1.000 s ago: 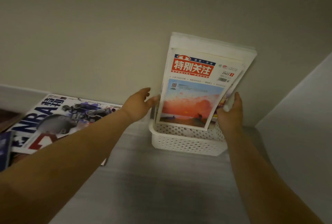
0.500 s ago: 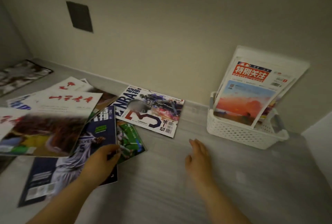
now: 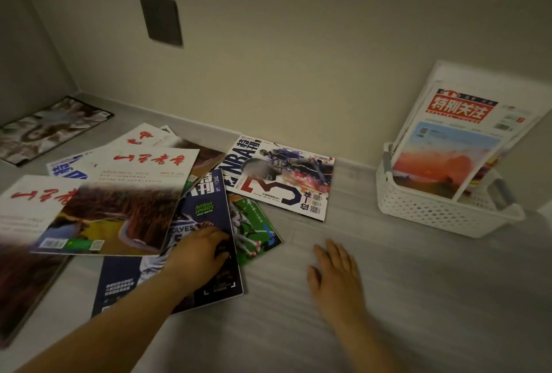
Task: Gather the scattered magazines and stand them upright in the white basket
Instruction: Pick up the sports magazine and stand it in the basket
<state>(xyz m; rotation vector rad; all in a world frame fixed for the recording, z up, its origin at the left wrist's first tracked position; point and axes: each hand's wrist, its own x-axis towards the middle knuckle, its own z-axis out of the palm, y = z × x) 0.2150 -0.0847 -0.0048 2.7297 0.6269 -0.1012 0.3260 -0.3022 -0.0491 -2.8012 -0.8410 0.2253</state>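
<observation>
The white perforated basket (image 3: 430, 217) stands at the right against the wall. Several magazines stand upright in it, the front one (image 3: 448, 148) with a red title and a sunset picture. Scattered magazines cover the left of the grey table: an NBA issue (image 3: 283, 175), a green one (image 3: 257, 223), white ones with red calligraphy (image 3: 140, 187), and a dark blue basketball issue (image 3: 203, 211). My left hand (image 3: 200, 253) lies on the dark blue magazine with its fingers curled at the right edge. My right hand (image 3: 334, 277) rests flat and open on the bare table, holding nothing.
A dark-framed magazine (image 3: 50, 127) lies apart in the far left corner. A dark plate (image 3: 161, 20) is set in the back wall. Walls close in the table at the left, back and right. Bare tabletop (image 3: 358, 223) lies between the pile and the basket.
Both hands left the magazines standing in the basket and came down to the left. The view swung left onto the pile, and my left hand settled on the dark blue magazine.
</observation>
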